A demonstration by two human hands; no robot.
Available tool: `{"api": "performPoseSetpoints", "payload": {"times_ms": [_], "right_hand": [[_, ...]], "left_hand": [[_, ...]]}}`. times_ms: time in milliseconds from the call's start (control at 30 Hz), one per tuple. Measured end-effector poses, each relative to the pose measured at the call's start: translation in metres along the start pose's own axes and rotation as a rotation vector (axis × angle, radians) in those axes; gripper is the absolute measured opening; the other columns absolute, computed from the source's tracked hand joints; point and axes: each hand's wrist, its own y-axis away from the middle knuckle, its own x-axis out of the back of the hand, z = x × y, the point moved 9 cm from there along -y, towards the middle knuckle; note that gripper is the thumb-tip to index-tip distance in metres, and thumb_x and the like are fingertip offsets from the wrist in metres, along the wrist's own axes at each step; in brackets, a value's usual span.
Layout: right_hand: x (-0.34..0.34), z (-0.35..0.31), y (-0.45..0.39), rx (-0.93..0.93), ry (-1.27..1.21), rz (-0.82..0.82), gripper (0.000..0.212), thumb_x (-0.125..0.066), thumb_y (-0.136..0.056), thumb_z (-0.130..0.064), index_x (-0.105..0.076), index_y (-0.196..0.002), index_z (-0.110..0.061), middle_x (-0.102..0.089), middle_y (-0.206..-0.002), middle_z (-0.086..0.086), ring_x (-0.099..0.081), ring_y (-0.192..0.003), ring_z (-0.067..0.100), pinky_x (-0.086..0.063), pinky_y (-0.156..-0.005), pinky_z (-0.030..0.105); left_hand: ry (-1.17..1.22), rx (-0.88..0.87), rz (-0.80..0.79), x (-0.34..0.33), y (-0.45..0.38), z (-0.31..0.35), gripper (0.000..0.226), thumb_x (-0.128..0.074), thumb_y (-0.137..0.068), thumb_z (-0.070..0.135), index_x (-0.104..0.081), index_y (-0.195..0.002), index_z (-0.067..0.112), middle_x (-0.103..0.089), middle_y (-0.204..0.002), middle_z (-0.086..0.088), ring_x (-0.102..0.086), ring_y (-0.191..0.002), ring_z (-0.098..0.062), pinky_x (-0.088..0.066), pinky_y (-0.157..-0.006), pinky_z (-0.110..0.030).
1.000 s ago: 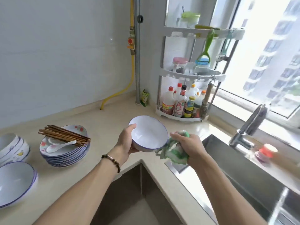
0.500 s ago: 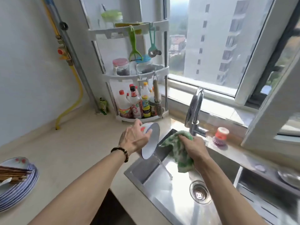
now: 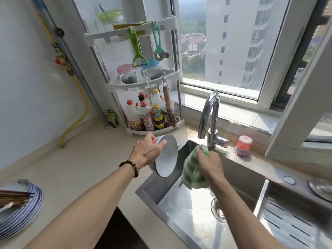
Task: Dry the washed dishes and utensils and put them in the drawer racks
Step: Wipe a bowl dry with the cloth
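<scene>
A person's left hand [image 3: 146, 153] grips a white, blue-rimmed ceramic bowl [image 3: 166, 157], tipped on its side above the left edge of a stainless-steel sink [image 3: 188, 209]. The right hand [image 3: 210, 163] clutches a bunched green-and-white cloth [image 3: 193, 174] just beside it, under a chrome tap [image 3: 210, 115].

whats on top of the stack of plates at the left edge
Brown chopsticks lie across the top of the plate stack, with a white piece, seemingly a spoon, poking out below them. The frame edge cuts off the rest, and the chopsticks cover much of the top plate.
</scene>
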Motion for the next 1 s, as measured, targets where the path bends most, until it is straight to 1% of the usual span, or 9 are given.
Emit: {"api": "performPoseSetpoints", "payload": {"times_ms": [167, 267, 400, 467, 633, 733, 800, 900, 1000], "right_hand": [[-0.018, -0.028, 0.013, 0.175, -0.052, -0.037, 0.029, -0.052, -0.099, -0.027, -0.062, -0.083, -0.005, -0.066, -0.081, 0.005, -0.062, -0.080, 0.027, -0.052, -0.078, 0.040], [-0.065, -0.044, 0.034, 0.245, -0.027, -0.400, 0.010, -0.047, -0.088, -0.018, -0.054, -0.089, -0.011, -0.057, -0.086, 0.007, -0.051, -0.073, 0.019, -0.045, -0.067, 0.034], [-0.123, -0.035, 0.077, 0.575, 0.589, -0.762, 0.076, -0.047, -0.080, -0.025, -0.031, -0.153, -0.018, -0.052, -0.118, 0.014, -0.050, -0.103, 0.025, -0.043, -0.101, 0.038], [-0.126, -0.018, 0.075, 0.706, 0.921, -0.767, 0.089, -0.052, -0.090, -0.022, 0.001, -0.161, -0.020, -0.021, -0.165, 0.011, -0.030, -0.147, 0.025, -0.018, -0.123, 0.038], [-0.110, -0.022, 0.058, 0.961, 1.344, -0.577, 0.076, -0.047, -0.099, -0.015, -0.004, -0.161, -0.029, -0.005, -0.169, 0.006, -0.008, -0.155, 0.024, -0.001, -0.124, 0.041], [-0.120, -0.042, 0.071, 0.625, 0.713, -0.784, 0.068, -0.045, -0.091, 0.000, -0.027, -0.155, -0.018, -0.060, -0.114, 0.007, -0.057, -0.103, 0.019, -0.047, -0.092, 0.028], [-0.121, -0.047, 0.083, 0.577, 0.498, -0.830, 0.068, -0.046, -0.086, -0.002, -0.032, -0.151, -0.016, -0.056, -0.088, 0.006, -0.053, -0.078, 0.016, -0.047, -0.070, 0.026], [-0.113, -0.022, 0.071, 0.804, 1.030, -0.689, 0.087, -0.051, -0.089, -0.009, -0.006, -0.161, -0.028, -0.031, -0.161, 0.008, -0.034, -0.145, 0.023, -0.020, -0.121, 0.037], [-0.103, -0.019, 0.056, 0.909, 1.335, -0.517, 0.083, -0.051, -0.095, -0.013, -0.004, -0.160, -0.031, -0.001, -0.170, 0.002, -0.003, -0.156, 0.022, 0.005, -0.123, 0.042]], "left_hand": [[0.147, 0.046, -0.073, -0.007, -0.002, -0.009, 0.048, -0.050, -0.092, 0.065, -0.051, -0.103, 0.019, -0.059, -0.098, -0.002, -0.056, -0.093, -0.022, -0.041, -0.073, -0.036], [0.361, 0.086, -0.119, -0.010, 0.001, -0.012, 0.065, -0.051, -0.071, 0.081, -0.056, -0.096, 0.020, -0.067, -0.102, -0.010, -0.064, -0.095, -0.029, -0.053, -0.083, -0.044], [0.421, 0.050, -0.162, -0.013, 0.000, -0.005, 0.057, -0.051, -0.070, 0.081, -0.070, -0.090, 0.032, -0.071, -0.115, -0.001, -0.064, -0.110, -0.024, -0.049, -0.102, -0.047], [0.408, 0.063, -0.188, -0.012, 0.001, -0.009, 0.061, -0.053, -0.069, 0.081, -0.070, -0.087, 0.026, -0.074, -0.112, -0.006, -0.068, -0.106, -0.028, -0.053, -0.098, -0.049], [0.512, 0.057, -0.159, -0.008, -0.002, -0.021, 0.060, -0.056, -0.080, 0.075, -0.075, -0.100, 0.022, -0.078, -0.096, -0.004, -0.074, -0.091, -0.029, -0.059, -0.088, -0.050], [0.585, 0.097, 0.087, 0.000, 0.000, -0.023, 0.070, -0.053, -0.071, 0.081, -0.074, -0.088, 0.016, -0.076, -0.095, -0.009, -0.069, -0.097, -0.031, -0.054, -0.094, -0.049], [0.536, 0.077, 0.114, -0.002, -0.001, -0.022, 0.066, -0.050, -0.074, 0.078, -0.068, -0.079, 0.015, -0.073, -0.092, -0.007, -0.067, -0.094, -0.029, -0.052, -0.092, -0.042], [0.526, 0.033, -0.084, -0.011, 0.001, -0.018, 0.071, -0.056, -0.073, 0.076, -0.070, -0.088, 0.009, -0.075, -0.091, -0.008, -0.070, -0.091, -0.031, -0.053, -0.088, -0.042], [0.595, 0.034, -0.148, -0.014, 0.003, -0.024, 0.063, -0.058, -0.075, 0.070, -0.076, -0.098, 0.014, -0.078, -0.092, -0.008, -0.073, -0.091, -0.034, -0.056, -0.086, -0.048]]}}
